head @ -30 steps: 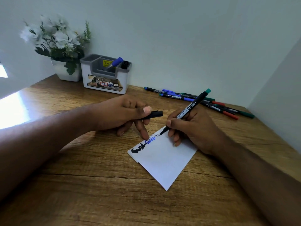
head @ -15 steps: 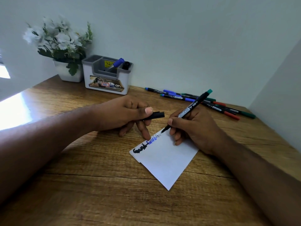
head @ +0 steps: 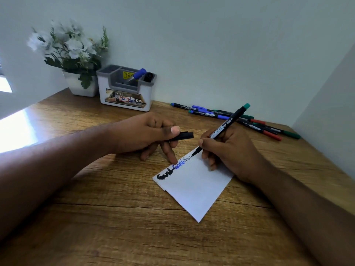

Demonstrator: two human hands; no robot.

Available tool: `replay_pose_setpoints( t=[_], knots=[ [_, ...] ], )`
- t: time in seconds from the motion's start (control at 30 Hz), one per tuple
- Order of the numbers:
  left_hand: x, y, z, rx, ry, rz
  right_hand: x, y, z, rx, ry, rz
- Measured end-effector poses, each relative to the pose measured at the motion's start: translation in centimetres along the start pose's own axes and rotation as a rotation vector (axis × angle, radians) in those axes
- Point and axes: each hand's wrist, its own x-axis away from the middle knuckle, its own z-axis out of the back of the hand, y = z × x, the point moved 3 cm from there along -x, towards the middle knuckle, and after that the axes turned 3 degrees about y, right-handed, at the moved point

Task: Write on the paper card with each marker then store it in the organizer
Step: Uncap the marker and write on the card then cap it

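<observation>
Two hands at work, each with its own job. Right hand: fingers curled round the green-ended marker in a writing grip, barrel leaning back and to the right, tip down on the paper card at the far edge, at the end of a thin line of script. Left hand: thumb and curled fingers pinching the black cap, kept off the desk and close by, probably for quick recapping, with one fingertip pressed down at the card's far edge beside the blue word, apparently to stop the card sliding under the pen strokes. Card lying flat and skewed on the desk between the two hands, white, mostly blank, one corner pointing toward the camera; along the far edge, a thick black word, then a blue one, then the fine faint one under way (letters too small to read). Beyond, by the wall, loose markers in blue, red and green awaiting their turn. Further left, the organizer already holding a blue-capped marker and a black one, beside a potted plant.
</observation>
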Motion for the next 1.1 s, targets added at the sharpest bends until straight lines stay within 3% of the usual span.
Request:
replay_pose_setpoints(
  t=[0.17, 0.43, 0.87, 1.1],
  knots=[
    [0.1, 0.0, 0.0, -0.005, 0.008, -0.012, 0.0, 0.1, 0.0, -0.054, 0.024, 0.014],
    [0.1, 0.1, 0.0, -0.029, 0.007, -0.007, 0.0, -0.1, -0.3, 0.070, -0.039, 0.083],
    [0.0, -0.5, 0.4, 0.121, 0.148, 0.019, -0.8, 0.3, 1.2, -0.513, 0.066, 0.004],
    [0.0, -0.5, 0.4, 0.092, 0.159, 0.034, -0.9, -0.1, 0.7, -0.493, 0.070, 0.046]
  ],
)
